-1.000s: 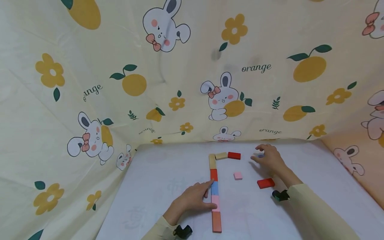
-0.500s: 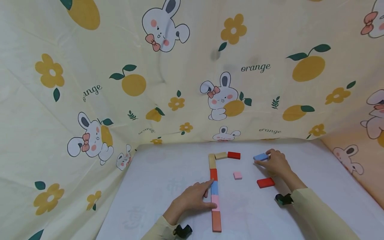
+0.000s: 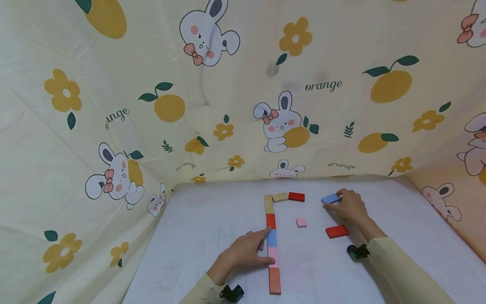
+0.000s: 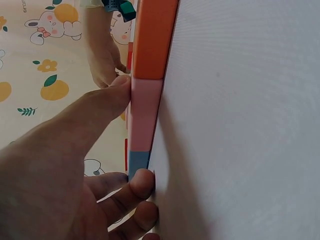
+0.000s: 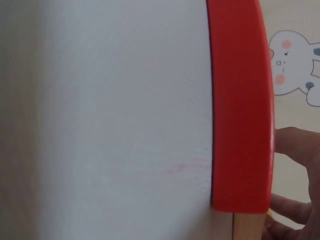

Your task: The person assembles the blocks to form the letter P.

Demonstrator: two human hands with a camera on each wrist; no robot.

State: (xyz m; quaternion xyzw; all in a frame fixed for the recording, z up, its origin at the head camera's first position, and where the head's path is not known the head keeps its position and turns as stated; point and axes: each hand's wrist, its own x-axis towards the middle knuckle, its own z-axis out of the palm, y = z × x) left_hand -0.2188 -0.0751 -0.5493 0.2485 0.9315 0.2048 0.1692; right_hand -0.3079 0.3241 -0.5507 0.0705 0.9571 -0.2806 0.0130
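Note:
A row of flat coloured blocks runs away from me: an orange-brown block [image 3: 274, 281], a pink block [image 3: 273, 256], a blue block [image 3: 271, 238], a red block [image 3: 271, 221] and a tan block [image 3: 269, 204]. Beside it, my left hand [image 3: 243, 254] rests its extended index finger near the red-blue joint and its thumb on the pink block. In the left wrist view the thumb [image 4: 117, 92] lies against the pink block's side. At the far right, my right hand [image 3: 350, 207] pinches a loose blue block [image 3: 330, 198] between thumb and fingers.
From the row's far end, another tan block [image 3: 280, 197] and a red block [image 3: 296, 197] turn right. A small pink block [image 3: 301, 222] and a loose red block [image 3: 336, 231] lie on the white table [image 3: 212, 211]. A patterned cloth [image 3: 235, 139] hangs behind.
A second ago my right hand hovered spread over the loose blue block; it has since pinched it, with the arm shifting slightly. The left hand has stayed in place.

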